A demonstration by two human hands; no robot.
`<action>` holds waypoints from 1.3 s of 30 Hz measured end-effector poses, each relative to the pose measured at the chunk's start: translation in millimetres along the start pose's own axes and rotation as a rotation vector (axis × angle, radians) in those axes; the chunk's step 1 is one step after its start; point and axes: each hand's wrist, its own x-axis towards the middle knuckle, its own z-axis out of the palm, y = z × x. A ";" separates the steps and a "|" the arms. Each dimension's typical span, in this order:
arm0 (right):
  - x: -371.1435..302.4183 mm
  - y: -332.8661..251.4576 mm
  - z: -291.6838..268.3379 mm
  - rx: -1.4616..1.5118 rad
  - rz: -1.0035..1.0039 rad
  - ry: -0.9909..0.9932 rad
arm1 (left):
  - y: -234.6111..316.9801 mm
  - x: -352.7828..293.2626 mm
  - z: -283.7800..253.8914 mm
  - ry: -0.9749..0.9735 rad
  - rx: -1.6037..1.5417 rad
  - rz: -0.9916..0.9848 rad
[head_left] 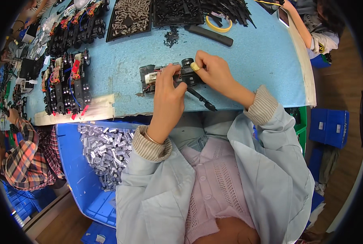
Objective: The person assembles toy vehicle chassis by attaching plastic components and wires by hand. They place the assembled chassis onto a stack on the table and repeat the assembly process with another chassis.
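Observation:
A black toy car chassis (147, 70) with wheels, thin wires and a pale metallic block lies on the blue table mat near its front edge. My left hand (168, 93) is closed over the middle of it, fingers and thumb gripping it and hiding part of it. A black strip-like part (201, 99) sticks out from beside that hand toward the table edge. My right hand (216, 73) has its fingers curled at the chassis's right end, close to a wheel. Yellow tape wraps one of its digits. Whatever it pinches is hidden.
Several wired chassis (67, 83) stand in rows at the left. Trays of small metal parts (130, 18) and black parts (177, 11) lie at the back, near a black bar (210, 35) and yellow tape roll (218, 28). A blue bin (73, 162) holds metal pieces. People sit on both sides.

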 end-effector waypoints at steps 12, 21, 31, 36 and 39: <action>0.5 5.2 -9.1 -0.029 -0.080 -0.162 | -2.4 -2.2 -4.9 -0.051 -0.036 -0.013; 35.9 -1.0 -13.6 -0.357 -0.180 -0.470 | -3.5 0.9 -5.4 -0.051 -0.059 -0.014; 85.0 3.2 -29.6 -0.117 0.115 -0.959 | -2.3 -0.6 -6.0 -0.027 -0.073 0.004; 122.8 19.3 -54.8 -0.120 -0.252 -0.496 | -0.4 5.4 7.7 0.060 -0.036 -0.036; 163.5 29.0 -35.7 -0.239 -0.405 -0.313 | 0.4 5.7 13.7 0.077 -0.012 -0.023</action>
